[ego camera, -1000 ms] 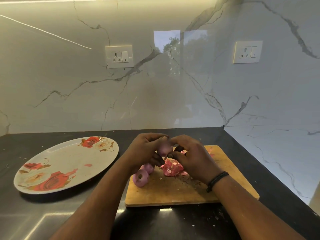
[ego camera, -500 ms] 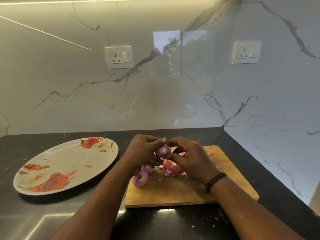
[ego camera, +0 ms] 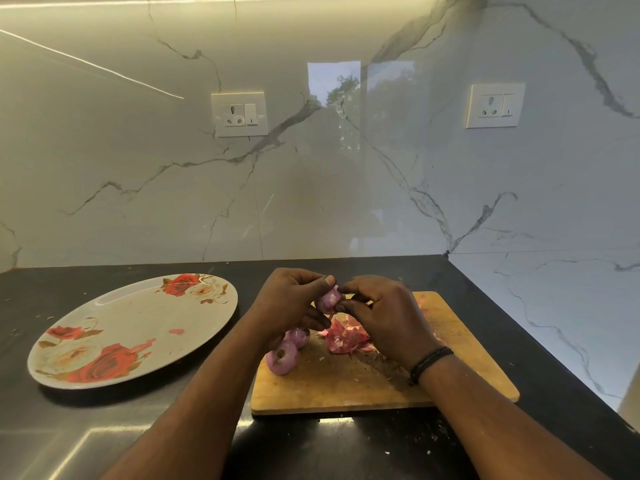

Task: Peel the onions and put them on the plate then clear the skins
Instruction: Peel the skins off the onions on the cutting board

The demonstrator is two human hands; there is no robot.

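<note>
Wooden board (ego camera: 363, 386) lies near the desk's (ego camera: 346, 445) right edge, long side running left-right. Two peeled onions (ego camera: 282, 356) rest at its left end, cut face of the nearer one upward, beside a skins pile (ego camera: 344, 336). Above, left hand (ego camera: 291, 303) and right hand (ego camera: 384, 313) fingers pinch a third onion (ego camera: 328, 299); its axis is unclear. Flowered plate (ego camera: 138, 317) sits far left.

Open tabletop (ego camera: 242, 341) btw plate (ego camera: 104, 341) & cutting board (ego camera: 346, 393); two onions (ego camera: 282, 358) and skins (ego camera: 344, 337) crowd board's back-left.
</note>
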